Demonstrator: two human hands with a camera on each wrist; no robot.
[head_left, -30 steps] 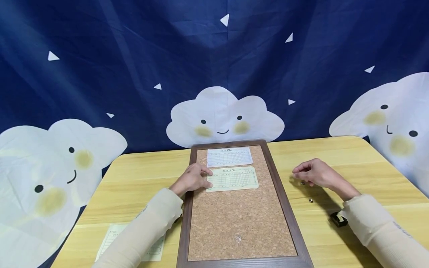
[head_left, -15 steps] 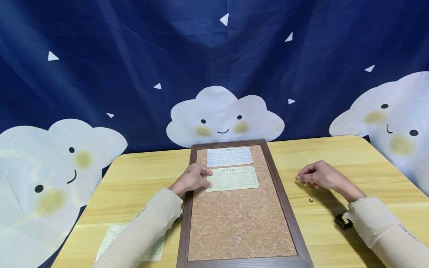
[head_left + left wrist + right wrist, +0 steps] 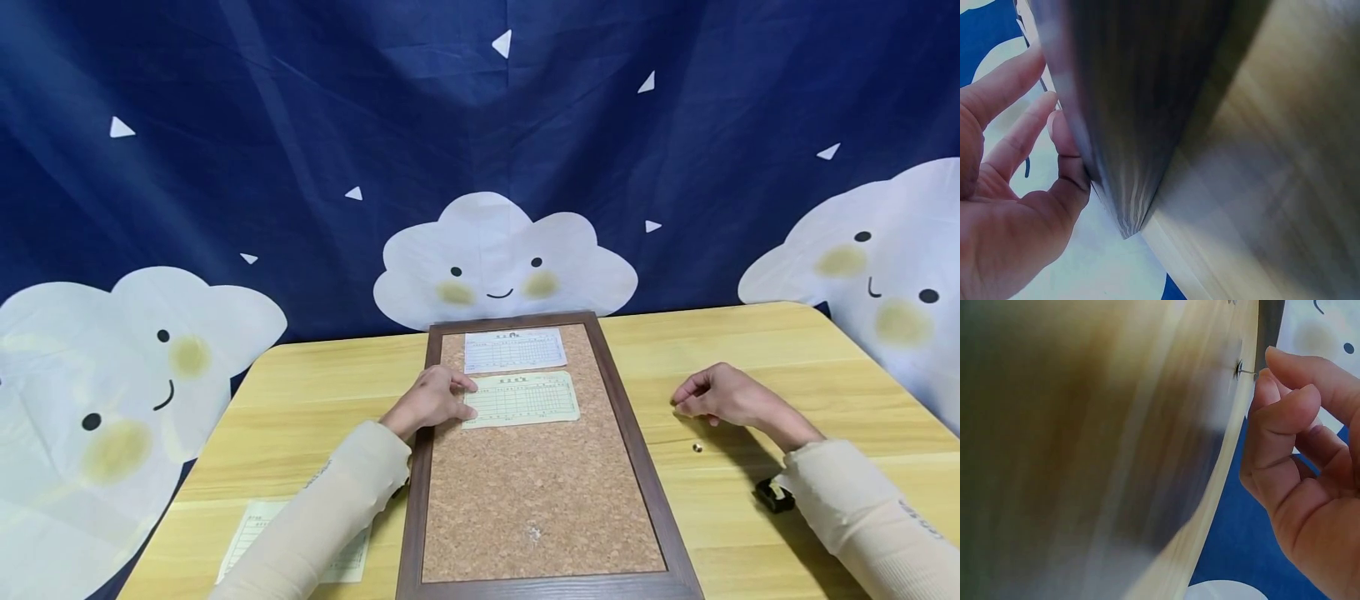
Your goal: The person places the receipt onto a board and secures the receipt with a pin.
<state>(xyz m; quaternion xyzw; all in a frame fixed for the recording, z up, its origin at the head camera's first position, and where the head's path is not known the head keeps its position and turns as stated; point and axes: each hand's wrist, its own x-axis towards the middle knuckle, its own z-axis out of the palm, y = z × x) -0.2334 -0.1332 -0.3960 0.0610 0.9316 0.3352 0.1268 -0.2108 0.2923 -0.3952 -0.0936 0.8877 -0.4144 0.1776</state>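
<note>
Left hand [image 3: 430,402] rests straight fingers on the yellow paper [image 3: 525,401] while the right hand [image 3: 718,396] bends beside a pin [image 3: 1239,369], maybe pinching it; I can't tell.

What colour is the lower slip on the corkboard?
The lower slip is pale yellow-green with printed grid lines, best seen in the head view.

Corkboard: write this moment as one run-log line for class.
left hand touching yellowish slip | slip on corkboard, beside white slip | right hand close to thumbtack
</note>
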